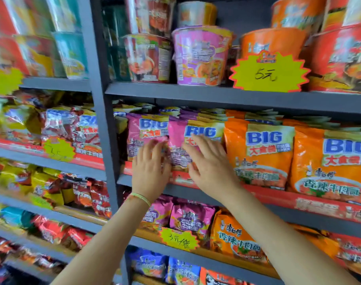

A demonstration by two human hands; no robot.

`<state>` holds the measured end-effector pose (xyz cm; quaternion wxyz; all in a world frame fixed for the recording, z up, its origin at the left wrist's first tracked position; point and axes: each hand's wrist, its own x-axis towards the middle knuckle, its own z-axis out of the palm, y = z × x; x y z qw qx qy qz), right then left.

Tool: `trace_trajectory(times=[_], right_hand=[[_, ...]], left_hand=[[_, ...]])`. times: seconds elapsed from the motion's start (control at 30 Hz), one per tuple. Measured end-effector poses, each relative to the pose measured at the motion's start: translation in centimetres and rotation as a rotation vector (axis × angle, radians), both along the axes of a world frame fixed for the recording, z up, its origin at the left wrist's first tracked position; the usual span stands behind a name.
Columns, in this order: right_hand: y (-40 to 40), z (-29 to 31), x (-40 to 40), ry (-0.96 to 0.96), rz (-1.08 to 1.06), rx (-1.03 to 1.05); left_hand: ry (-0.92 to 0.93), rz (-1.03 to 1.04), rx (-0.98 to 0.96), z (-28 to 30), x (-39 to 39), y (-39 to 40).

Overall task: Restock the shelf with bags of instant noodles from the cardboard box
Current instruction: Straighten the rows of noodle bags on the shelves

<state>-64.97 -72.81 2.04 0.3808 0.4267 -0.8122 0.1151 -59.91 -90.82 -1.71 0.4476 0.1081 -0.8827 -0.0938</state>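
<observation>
Two pink "BIG" noodle bags stand side by side on the middle shelf [216,194]. My left hand [149,171] lies flat with straight fingers on the lower part of the left pink bag [143,130]. My right hand [208,163] presses with spread fingers on the front of the right pink bag [198,132]. Both bags stand upright at the shelf's front edge. Orange "BIG" bags [261,153] stand just right of my right hand. The cardboard box is out of view.
A dark upright post [102,120] bounds the bay on the left. Cup noodles [200,58] and a yellow price star [269,75] fill the shelf above. Smaller pink and orange bags [235,235] sit on the shelf below; more bags fill the left bay [72,130].
</observation>
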Motion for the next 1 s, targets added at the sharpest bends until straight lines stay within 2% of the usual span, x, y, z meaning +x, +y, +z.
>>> trace_trajectory(times=[0.13, 0.33, 0.5, 0.67, 0.93, 1.0], right_hand=[[-5.0, 0.5, -0.2, -0.056, -0.148, 0.116], [-8.9, 0.3, -1.1, -0.062, -0.35, 0.13], [-8.1, 0.0, -1.4, -0.067, -0.483, 0.117], [-7.7, 0.4, -1.4, -0.084, -0.53, 0.159], [-6.3, 2.3, -1.3, -0.066, -0.483, 0.283], [-7.3, 3.6, -0.9, -0.031, -0.411, 0.214]], left_hand=[[-0.136, -0.004, -0.058, -0.7, 0.1, -3.8], [-0.151, -0.035, -0.079, 0.5, -1.5, -6.0], [-0.161, -0.077, -0.022, -0.1, -2.3, -6.3], [-0.151, -0.102, -0.03, -0.2, -1.7, -6.4], [-0.123, -0.11, -0.091, -1.6, -0.4, -7.8], [-0.119, -0.102, -0.113, -1.7, -0.2, -7.9]])
